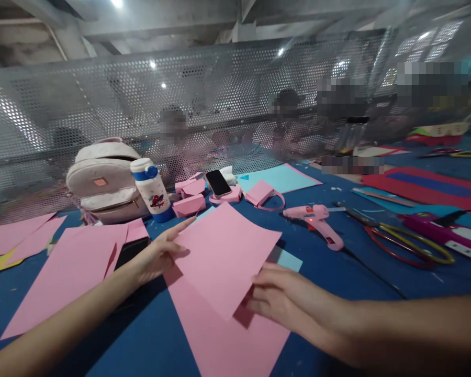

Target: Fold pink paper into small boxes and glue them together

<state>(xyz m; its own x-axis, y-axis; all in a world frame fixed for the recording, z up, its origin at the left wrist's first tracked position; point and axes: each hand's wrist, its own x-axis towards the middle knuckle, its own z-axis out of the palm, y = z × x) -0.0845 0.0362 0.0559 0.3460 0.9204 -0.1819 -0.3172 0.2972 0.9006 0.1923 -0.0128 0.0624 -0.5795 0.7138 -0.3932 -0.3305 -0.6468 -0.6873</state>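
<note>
The top sheet (pixel 227 256) is plain pink, the table (pixel 149 340) blue, the bottle (pixel 148 189) white and blue.

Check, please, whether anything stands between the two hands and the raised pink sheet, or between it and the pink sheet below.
Nothing visible does: the left hand and right hand both touch the upper pink sheet. The overlap with the lower pink sheet is hidden, so I cannot tell whether the light blue sheet reaches in there.
</note>
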